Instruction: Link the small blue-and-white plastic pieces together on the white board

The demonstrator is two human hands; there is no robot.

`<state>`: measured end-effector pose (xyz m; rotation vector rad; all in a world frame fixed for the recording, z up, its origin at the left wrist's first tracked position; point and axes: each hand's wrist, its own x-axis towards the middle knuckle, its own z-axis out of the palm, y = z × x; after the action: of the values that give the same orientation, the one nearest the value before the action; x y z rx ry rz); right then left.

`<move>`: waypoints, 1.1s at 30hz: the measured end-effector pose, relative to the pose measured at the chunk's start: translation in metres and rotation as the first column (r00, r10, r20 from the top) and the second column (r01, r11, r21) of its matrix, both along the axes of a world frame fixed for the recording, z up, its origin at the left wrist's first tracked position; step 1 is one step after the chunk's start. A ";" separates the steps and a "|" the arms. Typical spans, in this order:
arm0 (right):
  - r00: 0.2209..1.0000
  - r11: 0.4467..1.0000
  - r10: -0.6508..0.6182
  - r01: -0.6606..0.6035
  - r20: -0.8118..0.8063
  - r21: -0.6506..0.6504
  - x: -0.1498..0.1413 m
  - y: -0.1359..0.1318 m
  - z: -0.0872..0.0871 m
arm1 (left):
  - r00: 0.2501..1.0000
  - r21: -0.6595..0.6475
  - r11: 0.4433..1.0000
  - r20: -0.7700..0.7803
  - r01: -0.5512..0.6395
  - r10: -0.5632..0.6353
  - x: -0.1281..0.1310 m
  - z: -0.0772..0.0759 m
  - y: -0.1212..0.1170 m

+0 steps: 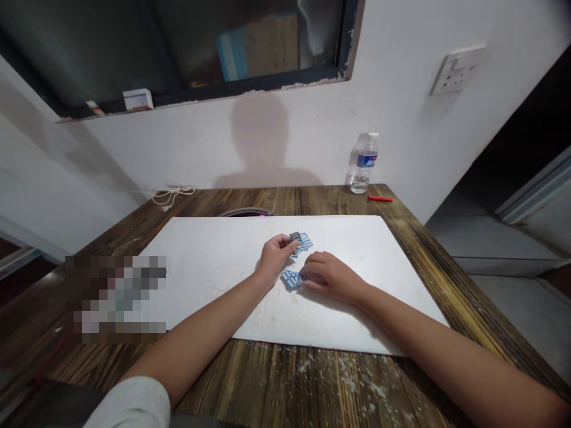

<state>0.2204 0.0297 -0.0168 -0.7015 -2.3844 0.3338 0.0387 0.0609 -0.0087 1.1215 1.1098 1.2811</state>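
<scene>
My left hand (pixel 273 257) is closed in a pinch on a small dark card at the edge of a fan of blue-and-white cards (pixel 304 242) lying on a white board (pixel 214 261). My right hand (pixel 328 274) rests on the board with its fingers curled and pressed onto a second small group of blue-and-white cards (pixel 291 278). The two hands are close together near the board's middle.
The white board lies on a wooden table (pixel 285 380). A water bottle (pixel 364 163) and a red pen (pixel 380 198) stand at the back right by the wall. A white cord (pixel 172 194) lies at the back left. A blurred patch covers something at left.
</scene>
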 end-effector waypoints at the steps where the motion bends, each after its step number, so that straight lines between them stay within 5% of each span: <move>1: 1.000 1.000 0.007 -0.007 -0.017 -0.017 0.001 0.000 0.001 | 1.000 0.004 1.000 0.000 0.005 -0.005 0.000 0.000 0.000; 17: 0.995 0.992 -0.048 0.036 -0.092 -0.121 0.001 0.005 0.000 | 1.000 0.025 0.999 -0.018 0.020 -0.019 0.001 -0.001 0.002; 21: 0.980 0.970 -0.155 0.127 -0.123 -0.207 0.002 0.003 0.002 | 0.999 0.044 0.999 -0.032 0.032 -0.030 0.001 -0.002 0.003; 33: 0.724 0.802 -0.508 0.200 -0.467 -0.563 0.004 0.010 0.001 | 0.980 0.006 0.983 -0.085 0.181 -0.180 0.001 -0.002 -0.004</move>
<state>0.2240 0.0393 -0.0154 -1.0848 -1.5018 0.8539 0.0394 0.0569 -0.0105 1.2662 1.0360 1.1101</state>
